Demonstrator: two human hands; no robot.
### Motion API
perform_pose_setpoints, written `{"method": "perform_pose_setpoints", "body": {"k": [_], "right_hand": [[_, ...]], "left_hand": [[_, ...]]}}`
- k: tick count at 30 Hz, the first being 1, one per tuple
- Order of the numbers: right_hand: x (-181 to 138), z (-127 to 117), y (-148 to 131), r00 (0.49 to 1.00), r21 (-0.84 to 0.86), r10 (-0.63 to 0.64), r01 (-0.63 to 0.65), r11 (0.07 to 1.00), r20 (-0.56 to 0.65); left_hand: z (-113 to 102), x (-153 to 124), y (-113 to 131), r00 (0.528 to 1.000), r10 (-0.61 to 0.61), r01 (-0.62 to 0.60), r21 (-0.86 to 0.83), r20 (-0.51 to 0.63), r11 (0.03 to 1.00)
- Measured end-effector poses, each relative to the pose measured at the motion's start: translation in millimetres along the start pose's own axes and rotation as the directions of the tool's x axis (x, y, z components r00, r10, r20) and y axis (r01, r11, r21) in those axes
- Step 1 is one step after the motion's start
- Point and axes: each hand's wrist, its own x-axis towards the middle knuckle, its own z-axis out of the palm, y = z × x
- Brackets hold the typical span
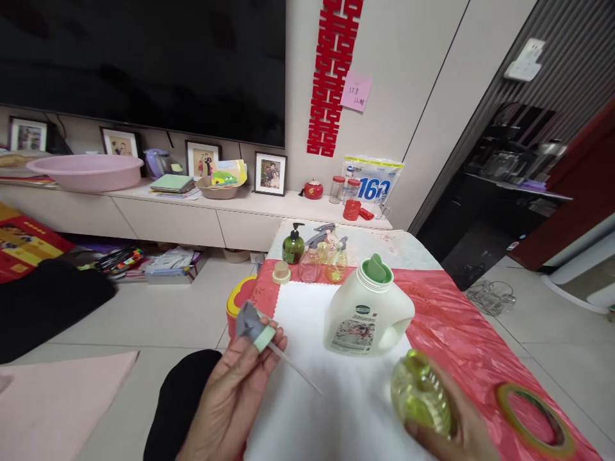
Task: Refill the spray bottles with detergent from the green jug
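Observation:
My left hand (230, 397) is closed on a grey spray-pump head (254, 328) with a pale green collar; its thin clear dip tube (298, 371) slants down to the right over the white cloth (317, 410). My right hand (456, 429) grips a small green-tinted clear bottle (421, 400), its open neck pointing up and left toward the pump head. Just behind them a white detergent jug (368, 314) with a green cap stands upright on the cloth.
A red cover (456, 320) lies over the table. Small spray and pump bottles (317, 256) and a loose cap (281, 273) stand at its far end. A tape roll (535, 419) lies at the right edge. A red-yellow stool (236, 304) sits beside the table's left edge.

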Motion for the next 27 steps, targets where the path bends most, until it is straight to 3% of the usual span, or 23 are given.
{"method": "perform_pose_setpoints", "body": {"k": [3, 6, 8, 12, 16, 18, 27], "right_hand": [[32, -22, -26, 0.985, -0.190, -0.141, 0.120, 0.974, -0.103], [68, -40, -57, 0.916, -0.433, -0.389, 0.313, 0.845, -0.097], [90, -47, -77, 0.844, -0.556, -0.531, 0.408, 0.724, -0.072], [118, -51, -108, 0.657, -0.752, -0.748, 0.539, 0.380, 0.094], [128, -50, -126, 0.548, -0.857, -0.784, 0.514, 0.041, 0.292], [131, -49, -132, 0.505, -0.864, -0.786, 0.499, -0.070, 0.356], [140, -46, -155, 0.443, -0.848, -0.764, 0.467, -0.251, 0.470]], "left_hand": [[-22, 11, -35, 0.996, -0.091, 0.090, 0.055, 0.018, 0.994], [-46, 15, -66, 0.984, -0.172, 0.169, 0.059, 0.045, 0.984], [-58, 17, -77, 0.973, -0.217, 0.215, 0.036, 0.073, 0.976], [-71, 22, -81, 0.961, -0.251, 0.255, -0.013, 0.113, 0.967], [-73, 26, -79, 0.949, -0.283, 0.289, -0.030, 0.140, 0.957], [-74, 26, -79, 0.945, -0.290, 0.299, -0.035, 0.151, 0.954], [-75, 25, -79, 0.941, -0.307, 0.313, -0.022, 0.143, 0.950]]}}
